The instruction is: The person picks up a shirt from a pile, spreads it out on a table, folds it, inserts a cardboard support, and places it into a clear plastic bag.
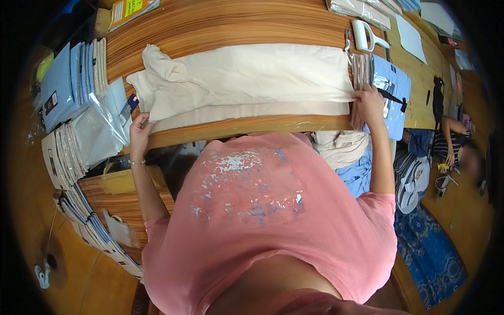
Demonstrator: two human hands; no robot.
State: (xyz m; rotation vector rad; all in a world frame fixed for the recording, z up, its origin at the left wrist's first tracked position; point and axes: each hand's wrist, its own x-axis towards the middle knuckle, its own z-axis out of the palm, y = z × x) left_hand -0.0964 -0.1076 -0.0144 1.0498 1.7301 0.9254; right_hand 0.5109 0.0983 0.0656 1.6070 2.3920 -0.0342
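A cream garment [262, 71] lies lengthwise across the wood-grain table [220, 23], folded into a long strip. Its left end is bunched and creased, and a lower layer shows along the near edge. At the near left corner, my left hand [140, 131] pinches the cloth between thumb and fingers. My right hand [369, 102] is closed on the garment's near right corner, beside plastic-wrapped packs. Blue packed shirts [394, 79] lie just right of that hand, with a black narrow object [391, 97] on top.
Stacks of bagged blue shirts [58, 97] and cream shirts [63, 157] stand at left, near clear plastic bags [100, 126]. A white lint roller [362, 37] and red-handled snips [347, 39] lie at far right. Loose cream clothes [341, 144] sit below the table edge. Another person [454, 142] is at right.
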